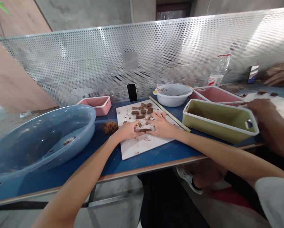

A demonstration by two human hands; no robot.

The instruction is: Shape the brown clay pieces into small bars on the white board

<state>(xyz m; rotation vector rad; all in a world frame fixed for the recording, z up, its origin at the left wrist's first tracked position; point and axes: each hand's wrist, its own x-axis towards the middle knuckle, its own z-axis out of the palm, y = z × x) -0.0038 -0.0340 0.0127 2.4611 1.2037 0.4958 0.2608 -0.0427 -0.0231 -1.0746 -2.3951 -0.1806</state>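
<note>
A white board (132, 147) lies on the blue table, with crumbs and smears on it. Both my hands rest over its middle, fingers curled toward each other. My left hand (130, 130) closes on the left end of a short brown, dough-like bar (145, 130), and my right hand (162, 126) closes on its right end. My fingers partly hide the bar. Just beyond them, several small brown blocks (143, 111) sit on the board. A rough brown lump (110, 127) lies on the table left of the board, near my left wrist.
A large blue basin (85, 117) fills the left side. Around the board are a pink bin (106, 107), an upright phone (132, 92), a white basin (172, 100), a long stick (170, 114) and a green bin (210, 128). At right, another person's hand (259, 107) is near a second board.
</note>
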